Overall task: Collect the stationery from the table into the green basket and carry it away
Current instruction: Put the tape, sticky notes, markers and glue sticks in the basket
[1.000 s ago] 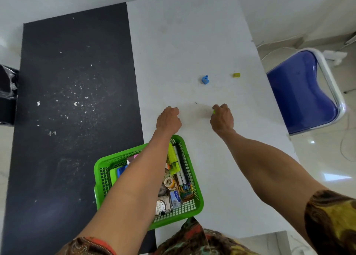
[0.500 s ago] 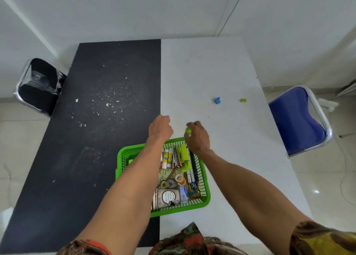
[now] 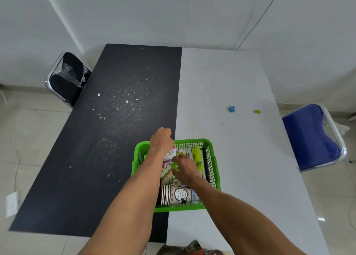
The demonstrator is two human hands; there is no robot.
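Green basket [image 3: 192, 141], near edge of table [image 3: 240, 158], stationery-filled: probably light, stiff mesh, best lifted by opposite rims; right hand [image 3: 185, 171] fingers pinch lime-green piece [image 3: 175, 165] inside, left hand [image 3: 161, 141] fingers hidden, state unclear.

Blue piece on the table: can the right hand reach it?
Likely yes: only bare tabletop lies between the green basket and the blue piece, though the right hand apparently pinches a green piece.
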